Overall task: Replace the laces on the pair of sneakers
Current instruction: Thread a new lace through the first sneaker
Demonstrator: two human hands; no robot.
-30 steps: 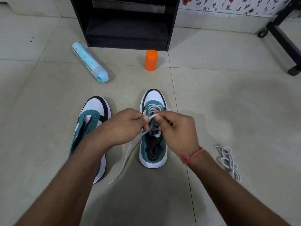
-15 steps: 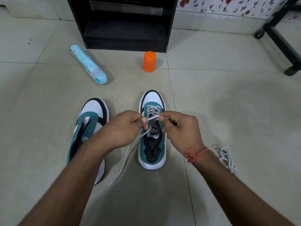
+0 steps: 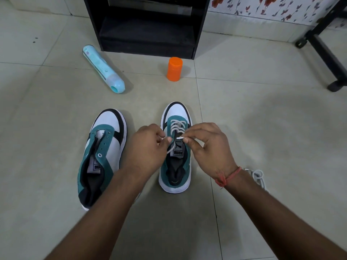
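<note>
Since a moment ago we have drawn our right hand [image 3: 210,147] a little to the right, so the white tip of the lace [image 3: 176,126] now sits pinched between its thumb and forefinger above the tongue of the right sneaker [image 3: 175,177]. Our left hand [image 3: 148,147] holds its place, fingers curled round the other run of the same lace just beside the shoe's left edge. Both forearms reach in from the bottom of the view, wrists bent slightly inward, and a red thread [image 3: 228,176] circles the right wrist. Only the eyelets nearest the toe are crossed by the lace. The left sneaker [image 3: 102,152] stands just beside, toe pointing away from us, its eyelets bare and its tongue loose.

Under us is a floor [image 3: 262,113] of pale tiles. A bundle of white lace [image 3: 258,177] lies on it near our right forearm. Farther off, a light blue bottle [image 3: 103,69] lies on its side and an orange cap [image 3: 174,69] stands upright, both near the foot of a black cabinet [image 3: 146,25]. A black frame on castors [image 3: 326,45] stands at the far right, below a wall with red flowers [image 3: 262,8].
</note>
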